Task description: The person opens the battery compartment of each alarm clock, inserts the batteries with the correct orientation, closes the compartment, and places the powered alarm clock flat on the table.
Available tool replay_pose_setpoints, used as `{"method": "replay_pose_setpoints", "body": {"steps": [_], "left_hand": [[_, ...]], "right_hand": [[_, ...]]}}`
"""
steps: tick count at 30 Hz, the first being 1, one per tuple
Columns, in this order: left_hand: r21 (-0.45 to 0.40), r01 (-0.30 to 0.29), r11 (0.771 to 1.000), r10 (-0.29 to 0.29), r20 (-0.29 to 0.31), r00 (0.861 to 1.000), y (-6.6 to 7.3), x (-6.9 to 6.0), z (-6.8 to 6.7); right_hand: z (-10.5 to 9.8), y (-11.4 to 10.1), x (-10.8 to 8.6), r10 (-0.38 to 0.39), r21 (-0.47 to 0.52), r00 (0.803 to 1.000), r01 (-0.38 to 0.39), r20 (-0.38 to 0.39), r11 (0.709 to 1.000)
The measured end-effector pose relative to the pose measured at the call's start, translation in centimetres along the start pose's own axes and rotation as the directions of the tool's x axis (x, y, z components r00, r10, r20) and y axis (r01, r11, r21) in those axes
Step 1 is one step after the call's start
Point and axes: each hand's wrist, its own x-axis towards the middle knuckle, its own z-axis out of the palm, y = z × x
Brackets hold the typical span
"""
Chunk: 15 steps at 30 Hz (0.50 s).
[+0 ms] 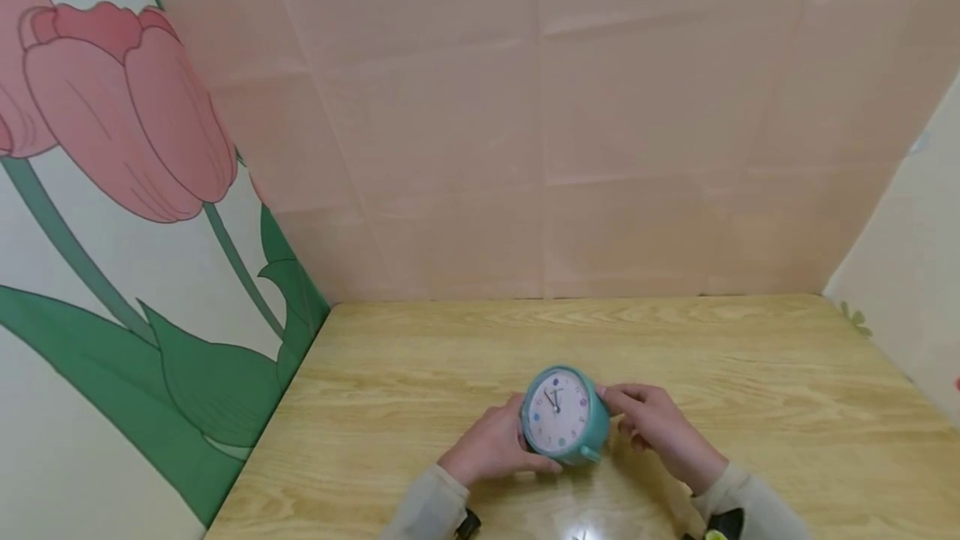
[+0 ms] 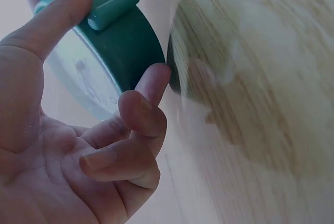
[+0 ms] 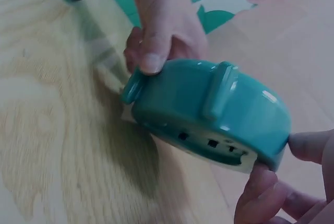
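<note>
In the head view, held up over the wooden table (image 1: 360,407), a teal clock (image 1: 562,417), round and drum-shaped; face turned up toward the wearer and slightly leftward, short axis running from dial (image 1: 557,419) to back, downward and away to the right. Pale dial with coloured dots and dark pointers; one stubby peg jutting at lower right. Left of the clock, the left hand (image 1: 497,444), grasping its side; right of it, the right hand (image 1: 658,430), pinching its edge. Beyond the clock, a pinkish backdrop (image 1: 525,107); well to its left, a tulip mural (image 1: 127,119). In the left wrist view, glossy green casing seen from the side, two pegs (image 2: 114,10) in sight, left thumb (image 2: 57,25) pressed between them, dial turned toward the palm side. In the right wrist view, back of the clock tipped downward, marked with dark squares; right fingers (image 3: 258,198) gripping one end, left thumb on the casing opposite.
</note>
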Motion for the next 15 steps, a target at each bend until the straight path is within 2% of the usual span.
{"method": "replay_pose_setpoints", "body": {"steps": [6,15], "left_hand": [[0.013,-0.012,1.0,0.012,-0.007,1.0,0.0,-0.1,0.3],[0.019,-0.005,1.0,0.005,0.007,1.0,-0.2,0.0,0.2]], "right_hand": [[0.3,-0.1,-0.4,-0.001,0.032,1.0,0.0,0.012,0.999],[0.9,-1.0,-1.1,-0.053,0.068,0.998,0.05,0.03,0.996]]}}
